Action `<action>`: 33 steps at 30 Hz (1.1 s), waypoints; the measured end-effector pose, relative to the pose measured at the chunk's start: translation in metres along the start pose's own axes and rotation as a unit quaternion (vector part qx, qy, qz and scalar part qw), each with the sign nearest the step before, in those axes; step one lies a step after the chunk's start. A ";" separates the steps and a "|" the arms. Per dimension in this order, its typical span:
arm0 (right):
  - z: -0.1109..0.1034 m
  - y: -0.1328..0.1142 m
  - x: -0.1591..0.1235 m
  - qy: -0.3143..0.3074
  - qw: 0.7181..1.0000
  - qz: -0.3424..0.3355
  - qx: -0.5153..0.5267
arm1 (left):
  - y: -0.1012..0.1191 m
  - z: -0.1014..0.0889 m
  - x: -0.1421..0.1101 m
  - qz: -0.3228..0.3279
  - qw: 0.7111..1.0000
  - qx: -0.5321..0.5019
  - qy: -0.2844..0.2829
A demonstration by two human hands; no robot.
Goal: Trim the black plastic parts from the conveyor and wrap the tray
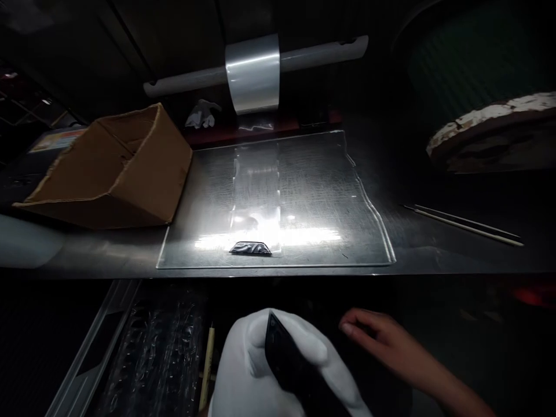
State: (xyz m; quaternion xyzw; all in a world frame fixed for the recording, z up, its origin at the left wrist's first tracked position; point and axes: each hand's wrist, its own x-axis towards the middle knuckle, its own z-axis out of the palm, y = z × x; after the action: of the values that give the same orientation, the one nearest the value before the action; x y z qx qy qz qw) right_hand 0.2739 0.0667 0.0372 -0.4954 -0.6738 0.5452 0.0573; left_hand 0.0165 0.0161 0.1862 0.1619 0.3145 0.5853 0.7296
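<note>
My left hand [269, 370] wears a white glove and is closed round a flat black object [289, 365], below the front edge of the bench. My bare right hand [382, 341] hovers to its right with fingers loosely stretched toward the black object, holding nothing. On the bench lies a clear plastic sheet [321, 197] with a strip of clear film [256, 191] running down its middle. A small dark piece [251, 248] sits at the strip's near end. The film comes from a roll [252, 72] on a white tube [321, 55] at the back.
An open cardboard box [113, 168] lies tipped on the left of the metal bench [434, 249]. Two thin sticks [464, 223] lie at the right. A white glove [200, 114] rests at the back. A round crusted disc [490, 127] stands at far right. Another stick [207, 365] stands beside my left hand.
</note>
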 end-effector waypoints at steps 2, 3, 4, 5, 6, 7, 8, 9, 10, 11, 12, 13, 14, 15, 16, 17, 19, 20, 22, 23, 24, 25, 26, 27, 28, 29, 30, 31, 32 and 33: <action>-0.020 -0.066 -0.018 0.005 0.990 -0.135 0.051 | 0.000 0.002 -0.001 -0.037 0.998 0.045 0.028; -0.029 -0.096 -0.024 0.051 0.975 -0.203 0.071 | 0.000 0.002 0.000 -0.053 0.995 0.076 0.040; -0.038 -0.124 -0.028 0.092 0.960 -0.255 0.075 | -0.001 0.001 0.001 -0.069 0.989 0.119 0.045; -0.045 -0.146 -0.029 0.100 0.950 -0.288 0.069 | -0.001 0.000 0.002 -0.078 0.980 0.178 0.035; -0.050 -0.164 -0.028 0.104 0.945 -0.305 0.058 | -0.001 -0.003 0.004 -0.080 0.966 0.244 0.015; -0.053 -0.178 -0.027 0.099 0.943 -0.316 0.045 | -0.001 -0.005 0.005 -0.077 0.948 0.308 -0.010; -0.054 -0.187 -0.024 0.089 0.943 -0.321 0.032 | -0.001 -0.008 0.006 -0.069 0.929 0.363 -0.032; -0.054 -0.193 -0.022 0.077 0.944 -0.321 0.020 | 0.000 -0.010 0.007 -0.059 0.912 0.404 -0.046; -0.053 -0.197 -0.020 0.066 0.945 -0.321 0.010 | 0.000 -0.011 0.007 -0.046 0.900 0.431 -0.047; -0.051 -0.199 -0.018 0.054 0.947 -0.318 0.003 | 0.001 -0.012 0.006 -0.030 0.894 0.446 -0.041; -0.050 -0.200 -0.016 0.043 0.949 -0.313 -0.002 | 0.002 -0.012 0.005 -0.017 0.887 0.460 -0.032; -0.048 -0.200 -0.015 0.034 0.951 -0.307 -0.004 | 0.004 -0.011 0.004 -0.002 0.877 0.479 -0.026; -0.047 -0.199 -0.014 0.029 0.953 -0.301 -0.003 | 0.006 -0.009 0.003 0.011 0.866 0.499 -0.023; -0.047 -0.198 -0.013 0.026 0.955 -0.296 0.000 | 0.008 -0.007 0.003 0.021 0.856 0.516 -0.023; -0.047 -0.197 -0.013 0.025 0.956 -0.292 0.003 | 0.010 -0.006 0.002 0.025 0.849 0.528 -0.026; -0.047 -0.196 -0.013 0.022 0.957 -0.288 0.006 | 0.011 -0.004 0.002 0.025 0.844 0.534 -0.032; -0.047 -0.193 -0.014 0.015 0.959 -0.281 0.011 | 0.014 -0.002 0.004 0.025 0.838 0.542 -0.048; -0.047 -0.192 -0.014 0.013 0.960 -0.279 0.011 | 0.015 -0.002 0.006 0.022 0.834 0.548 -0.054; -0.045 -0.190 -0.015 0.016 0.960 -0.278 0.006 | 0.016 -0.002 0.009 0.014 0.824 0.562 -0.062; -0.044 -0.189 -0.015 0.022 0.960 -0.280 0.001 | 0.016 -0.002 0.011 0.013 0.821 0.567 -0.066; -0.042 -0.188 -0.014 0.030 0.959 -0.282 -0.004 | 0.016 -0.002 0.012 0.011 0.821 0.567 -0.067; -0.040 -0.187 -0.013 0.040 0.957 -0.286 -0.007 | 0.015 -0.002 0.013 0.009 0.823 0.564 -0.067; -0.038 -0.186 -0.012 0.052 0.955 -0.292 -0.009 | 0.014 -0.002 0.013 0.001 0.828 0.557 -0.065; -0.036 -0.185 -0.011 0.063 0.953 -0.296 -0.008 | 0.013 -0.003 0.013 -0.013 0.836 0.546 -0.056; -0.034 -0.183 -0.010 0.075 0.951 -0.300 -0.004 | 0.013 -0.003 0.013 -0.037 0.849 0.525 -0.044; -0.033 -0.182 -0.009 0.086 0.949 -0.302 0.004 | 0.012 -0.003 0.013 -0.068 0.866 0.495 -0.032; -0.032 -0.180 -0.009 0.094 0.949 -0.301 0.017 | 0.011 -0.003 0.012 -0.100 0.881 0.462 -0.020; -0.032 -0.178 -0.009 0.100 0.949 -0.297 0.032 | 0.011 -0.004 0.011 -0.128 0.895 0.427 -0.012; -0.033 -0.176 -0.009 0.103 0.950 -0.290 0.049 | 0.011 -0.005 0.011 -0.149 0.905 0.397 -0.008; -0.034 -0.173 -0.010 0.104 0.952 -0.282 0.066 | 0.012 -0.006 0.010 -0.164 0.913 0.374 -0.008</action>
State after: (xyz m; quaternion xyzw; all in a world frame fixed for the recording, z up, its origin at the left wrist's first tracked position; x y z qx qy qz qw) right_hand 0.1946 0.0973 0.1921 -0.3344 -0.7389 0.4958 0.3105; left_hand 0.0049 0.0278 0.1864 0.3739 0.5264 0.2962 0.7039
